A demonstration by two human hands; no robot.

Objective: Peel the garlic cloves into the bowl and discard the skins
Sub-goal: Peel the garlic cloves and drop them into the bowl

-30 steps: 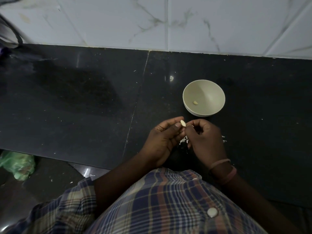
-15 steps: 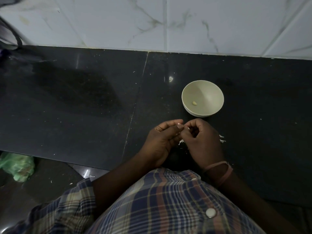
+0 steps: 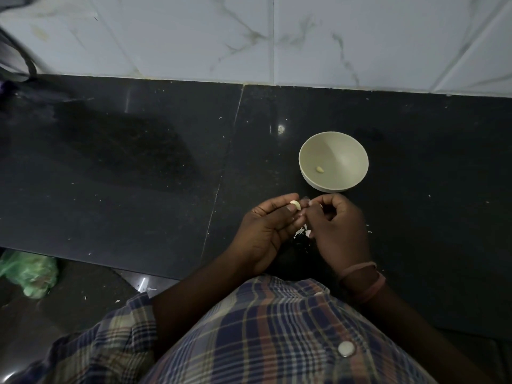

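Note:
A pale round bowl [image 3: 349, 151] stands on the black counter with one peeled garlic clove [image 3: 320, 169] lying in it. Just in front of the bowl, my left hand [image 3: 266, 231] pinches a small pale garlic clove [image 3: 295, 204] between thumb and fingertips. My right hand [image 3: 336, 231] is curled, its fingertips touching the clove from the right. Bits of white garlic skin [image 3: 302, 233] show between and below the two hands; whether they lie on the counter or hang from my fingers I cannot tell.
The black counter [image 3: 138, 176] runs left to right with a seam down its middle, backed by a white marble-tiled wall [image 3: 277, 37]. A green plastic bag [image 3: 30, 273] lies on the floor at lower left. Small skin flecks dot the counter.
The clove, hidden between my fingers half a second ago, shows again at my left fingertips. Both hands stay close together in front of the bowl.

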